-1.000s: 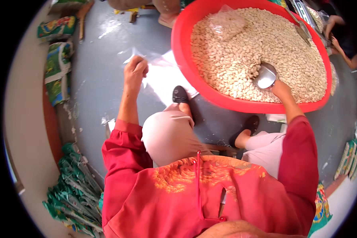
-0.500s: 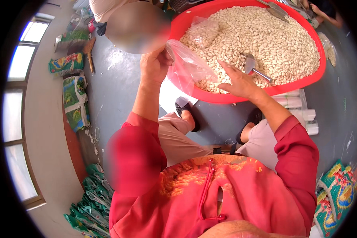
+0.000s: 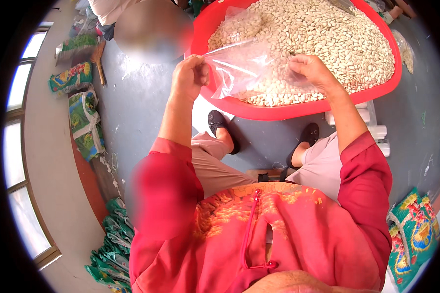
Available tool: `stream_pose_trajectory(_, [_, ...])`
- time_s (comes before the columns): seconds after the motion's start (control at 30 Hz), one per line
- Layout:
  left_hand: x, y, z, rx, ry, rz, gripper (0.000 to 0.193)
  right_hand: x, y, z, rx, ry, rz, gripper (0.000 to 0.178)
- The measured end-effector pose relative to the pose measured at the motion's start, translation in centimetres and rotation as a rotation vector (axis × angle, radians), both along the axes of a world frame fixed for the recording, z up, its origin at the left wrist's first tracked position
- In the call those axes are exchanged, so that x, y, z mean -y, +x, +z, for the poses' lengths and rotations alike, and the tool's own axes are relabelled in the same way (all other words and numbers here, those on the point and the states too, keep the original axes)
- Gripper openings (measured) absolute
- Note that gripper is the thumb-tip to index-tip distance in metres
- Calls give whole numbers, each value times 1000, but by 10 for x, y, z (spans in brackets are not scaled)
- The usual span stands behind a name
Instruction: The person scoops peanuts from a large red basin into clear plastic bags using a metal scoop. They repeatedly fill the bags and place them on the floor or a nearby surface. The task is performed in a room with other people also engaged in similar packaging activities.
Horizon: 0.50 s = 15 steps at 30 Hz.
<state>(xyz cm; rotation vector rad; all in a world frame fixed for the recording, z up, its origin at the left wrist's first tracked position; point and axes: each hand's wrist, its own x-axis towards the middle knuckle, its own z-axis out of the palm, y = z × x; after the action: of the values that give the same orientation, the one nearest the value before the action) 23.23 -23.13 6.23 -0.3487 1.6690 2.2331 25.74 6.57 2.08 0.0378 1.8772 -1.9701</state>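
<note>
A clear plastic bag [image 3: 244, 68] is stretched flat between my two hands, above the near side of a big red tub [image 3: 278, 113]. My left hand [image 3: 190, 77] pinches the bag's upper left corner, just outside the tub's left rim. Over the tub, my right hand [image 3: 315, 72] has its fingers closed on the bag's right side. Pale flat beans or seeds [image 3: 337, 44] fill the tub and show through the film. The metal scoop seen earlier is now mostly hidden around my right hand and the bag.
A filled clear bag [image 3: 239, 27] lies on the heap at the back left. White rolls [image 3: 376, 131] lie on the floor right of the tub. Green printed sacks [image 3: 415, 234] are at the lower right, others [image 3: 87, 122] along the left wall near a brush [image 3: 98, 61].
My right hand has gone from spread fingers to a closed grip on the bag. The bag, which hung from my left hand, is now pulled wide to the right.
</note>
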Motion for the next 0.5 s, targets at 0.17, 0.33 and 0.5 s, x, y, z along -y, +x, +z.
stream_pose_trajectory(0.17, [2, -7, -12, 102, -148, -37, 13, 0, 3, 6, -110, 126, -71, 9])
stream_pose_trajectory(0.33, [6, -10, -10, -371, -791, -17, 14, 10, 6, 14, -442, 479, -23, 6])
stream_pose_trajectory(0.5, [-44, 13, 14, -883, -963, -168, 41, 32, 16, 22, -815, 856, 29, 9])
